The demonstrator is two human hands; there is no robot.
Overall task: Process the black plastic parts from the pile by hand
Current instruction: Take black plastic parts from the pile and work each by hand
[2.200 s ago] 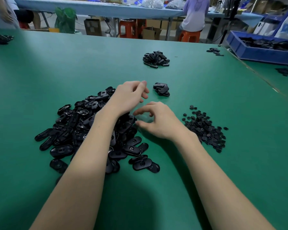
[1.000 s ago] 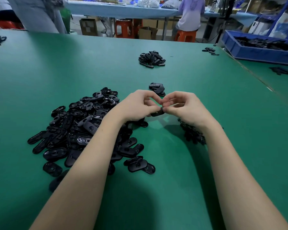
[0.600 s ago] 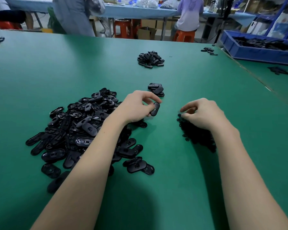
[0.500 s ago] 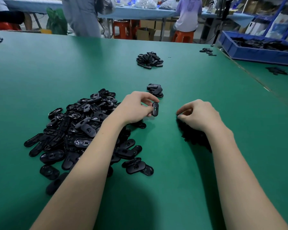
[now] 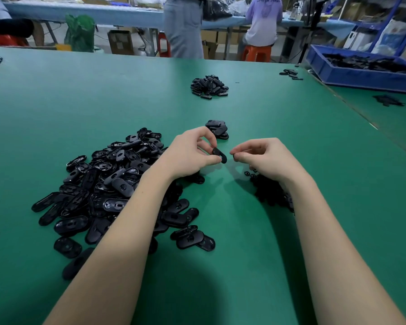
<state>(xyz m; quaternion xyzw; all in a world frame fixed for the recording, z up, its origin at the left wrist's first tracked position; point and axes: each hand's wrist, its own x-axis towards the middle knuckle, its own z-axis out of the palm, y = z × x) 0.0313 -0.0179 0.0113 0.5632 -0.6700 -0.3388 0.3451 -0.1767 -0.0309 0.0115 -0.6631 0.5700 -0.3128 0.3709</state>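
A big pile of black oval plastic parts (image 5: 108, 184) lies on the green table at the left. My left hand (image 5: 190, 153) pinches one black oval part (image 5: 219, 155) above the table, between thumb and fingers. My right hand (image 5: 265, 158) is a little to the right of it, its fingertips pinching a small black piece (image 5: 234, 156). Under my right wrist lies a heap of small black pieces (image 5: 270, 191), partly hidden. A small stack of oval parts (image 5: 217, 129) sits just beyond my hands.
Another heap of black parts (image 5: 209, 86) lies farther back on the green table (image 5: 267, 231). A blue bin (image 5: 361, 73) with black parts stands at the far right. Some loose parts (image 5: 291, 73) lie near it. People stand and sit at a table behind.
My right hand has lifted off the heap of small pieces with a piece pinched and moved left toward my left hand. A person in the background walked right.
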